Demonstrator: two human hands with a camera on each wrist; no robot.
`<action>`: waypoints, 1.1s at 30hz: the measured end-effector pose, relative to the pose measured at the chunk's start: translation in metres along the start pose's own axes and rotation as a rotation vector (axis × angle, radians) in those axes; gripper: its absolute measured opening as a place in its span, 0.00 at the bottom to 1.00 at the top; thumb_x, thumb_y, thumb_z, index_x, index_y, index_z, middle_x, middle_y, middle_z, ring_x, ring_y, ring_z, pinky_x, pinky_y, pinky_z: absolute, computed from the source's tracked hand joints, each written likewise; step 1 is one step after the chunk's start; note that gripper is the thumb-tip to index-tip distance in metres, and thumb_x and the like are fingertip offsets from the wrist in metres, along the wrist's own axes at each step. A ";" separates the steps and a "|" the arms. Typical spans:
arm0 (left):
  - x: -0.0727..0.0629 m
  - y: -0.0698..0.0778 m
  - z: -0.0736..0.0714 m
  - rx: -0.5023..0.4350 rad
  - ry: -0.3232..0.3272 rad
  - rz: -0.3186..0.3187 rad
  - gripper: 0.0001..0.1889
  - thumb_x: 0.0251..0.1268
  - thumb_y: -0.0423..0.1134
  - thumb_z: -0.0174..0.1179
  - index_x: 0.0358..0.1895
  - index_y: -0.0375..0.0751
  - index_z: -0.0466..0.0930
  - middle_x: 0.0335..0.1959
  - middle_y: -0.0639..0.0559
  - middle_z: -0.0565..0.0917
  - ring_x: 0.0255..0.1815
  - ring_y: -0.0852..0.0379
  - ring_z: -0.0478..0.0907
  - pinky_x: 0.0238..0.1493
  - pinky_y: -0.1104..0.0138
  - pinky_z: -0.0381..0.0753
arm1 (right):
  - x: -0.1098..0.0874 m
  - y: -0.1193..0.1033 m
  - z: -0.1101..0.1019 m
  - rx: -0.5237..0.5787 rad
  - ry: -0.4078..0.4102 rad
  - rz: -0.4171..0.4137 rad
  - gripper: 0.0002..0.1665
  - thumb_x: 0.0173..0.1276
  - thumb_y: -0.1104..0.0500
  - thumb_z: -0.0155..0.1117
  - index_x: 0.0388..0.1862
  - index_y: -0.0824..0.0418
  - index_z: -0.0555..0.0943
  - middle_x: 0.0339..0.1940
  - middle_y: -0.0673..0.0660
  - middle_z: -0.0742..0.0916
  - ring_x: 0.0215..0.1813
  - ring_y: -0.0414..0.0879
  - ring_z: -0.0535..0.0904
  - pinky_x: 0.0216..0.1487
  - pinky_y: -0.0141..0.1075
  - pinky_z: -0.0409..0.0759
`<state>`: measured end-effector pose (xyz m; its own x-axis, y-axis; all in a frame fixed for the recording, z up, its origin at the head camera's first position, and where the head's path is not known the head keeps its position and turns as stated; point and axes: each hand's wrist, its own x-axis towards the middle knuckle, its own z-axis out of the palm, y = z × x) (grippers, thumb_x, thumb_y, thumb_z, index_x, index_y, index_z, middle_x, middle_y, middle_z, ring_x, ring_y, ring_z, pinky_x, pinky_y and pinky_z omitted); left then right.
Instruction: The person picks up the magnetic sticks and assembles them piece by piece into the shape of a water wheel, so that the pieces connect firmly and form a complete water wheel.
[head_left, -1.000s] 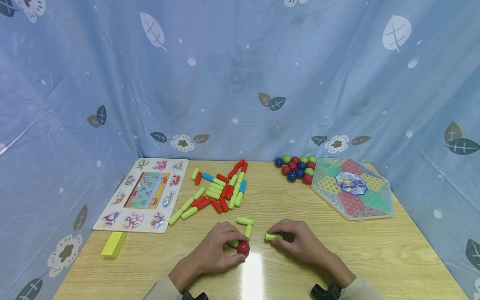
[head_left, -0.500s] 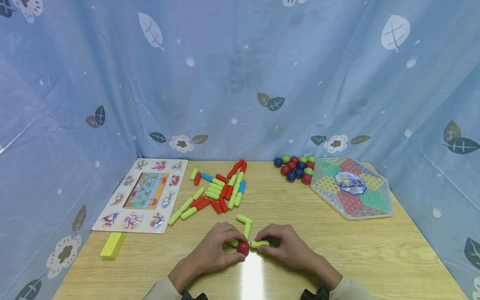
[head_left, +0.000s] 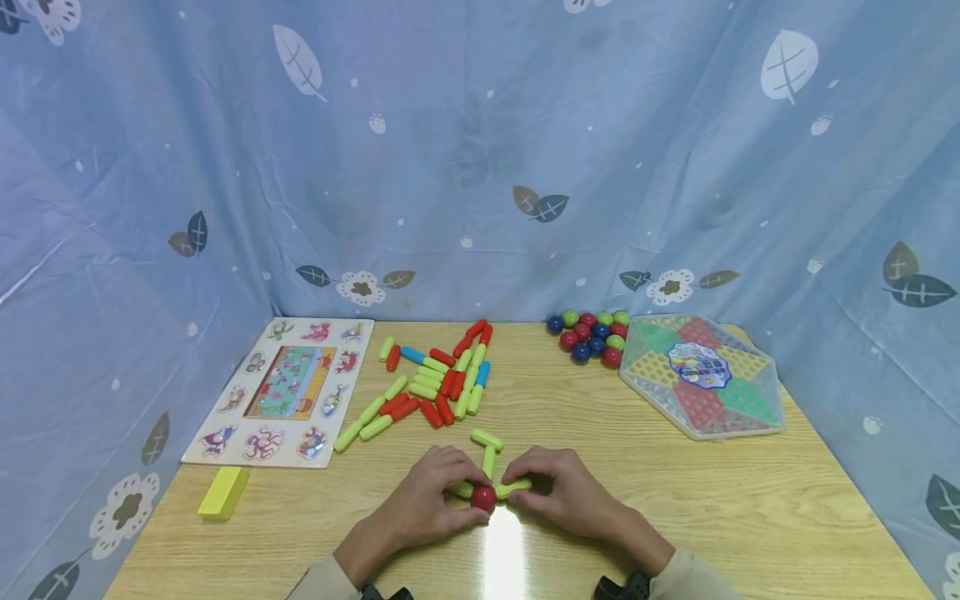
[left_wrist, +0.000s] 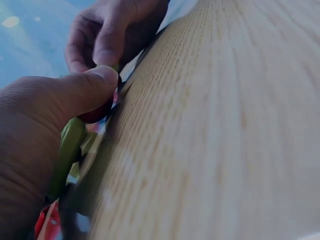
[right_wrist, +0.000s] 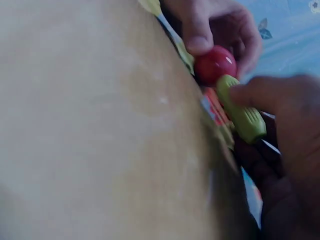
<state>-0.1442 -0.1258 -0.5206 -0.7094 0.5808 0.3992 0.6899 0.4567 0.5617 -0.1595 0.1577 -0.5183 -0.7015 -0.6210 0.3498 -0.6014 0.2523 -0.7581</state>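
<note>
In the head view my left hand [head_left: 423, 498] pinches a red ball [head_left: 483, 498] between thumb and fingers on the table. My right hand [head_left: 562, 492] grips a light green rod [head_left: 513, 489], whose tip meets the ball's right side. The right wrist view shows the ridged green rod [right_wrist: 242, 110] against the red ball [right_wrist: 214, 65]. Another green rod [head_left: 461, 489] lies partly hidden by the left hand, on the ball's left. Beyond the ball stands a green rod [head_left: 488, 461] pointing away, with one more green rod [head_left: 487, 439] across its far end.
Red, green and blue rods [head_left: 435, 383] lie in a group beyond the left hand. Farther left are a sea-animal puzzle board [head_left: 202, 446] and a yellow block [head_left: 223, 493]. Coloured balls [head_left: 588, 337] cluster at the back, beside a clear hexagonal box [head_left: 705, 379].
My right hand has moved left with its green rod, bringing the rod up to the red ball. The left hand stays on the ball. The rods beyond the ball have shifted and turned slightly.
</note>
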 end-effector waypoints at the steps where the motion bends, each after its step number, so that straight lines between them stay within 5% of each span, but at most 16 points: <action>1: -0.001 0.000 -0.001 0.001 0.003 0.006 0.18 0.59 0.52 0.84 0.50 0.60 0.90 0.45 0.72 0.87 0.51 0.70 0.80 0.56 0.64 0.79 | 0.001 0.001 -0.001 0.024 0.006 0.013 0.09 0.76 0.60 0.75 0.52 0.51 0.91 0.49 0.46 0.94 0.53 0.40 0.90 0.57 0.36 0.88; 9: -0.007 0.001 -0.003 -0.044 0.034 0.019 0.15 0.59 0.49 0.85 0.45 0.57 0.90 0.50 0.64 0.83 0.52 0.66 0.79 0.55 0.67 0.84 | 0.028 0.013 -0.009 0.064 0.124 0.124 0.10 0.75 0.60 0.77 0.52 0.58 0.92 0.49 0.51 0.95 0.50 0.41 0.91 0.55 0.36 0.89; 20: -0.007 0.001 0.000 -0.092 0.024 -0.001 0.16 0.59 0.47 0.84 0.46 0.54 0.88 0.56 0.58 0.88 0.59 0.63 0.84 0.60 0.63 0.87 | 0.058 0.018 -0.004 -0.208 0.036 0.131 0.13 0.70 0.61 0.79 0.53 0.51 0.93 0.49 0.47 0.94 0.47 0.38 0.87 0.50 0.34 0.86; 25: -0.004 0.001 0.001 -0.082 0.044 -0.006 0.17 0.62 0.43 0.83 0.52 0.50 0.88 0.57 0.57 0.87 0.55 0.64 0.85 0.57 0.66 0.88 | 0.048 0.017 -0.016 -0.248 0.071 0.146 0.13 0.71 0.61 0.78 0.52 0.50 0.93 0.49 0.46 0.94 0.48 0.37 0.87 0.51 0.35 0.86; 33: -0.004 0.000 0.000 -0.045 0.032 -0.002 0.17 0.66 0.39 0.77 0.56 0.48 0.90 0.59 0.58 0.85 0.58 0.62 0.85 0.58 0.64 0.88 | 0.000 0.018 -0.037 -0.153 0.169 0.208 0.15 0.70 0.62 0.80 0.51 0.45 0.92 0.49 0.42 0.94 0.51 0.36 0.88 0.54 0.34 0.87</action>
<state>-0.1414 -0.1281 -0.5216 -0.7153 0.5578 0.4211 0.6821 0.4261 0.5943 -0.1844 0.1895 -0.5112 -0.8613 -0.4154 0.2925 -0.4802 0.4775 -0.7359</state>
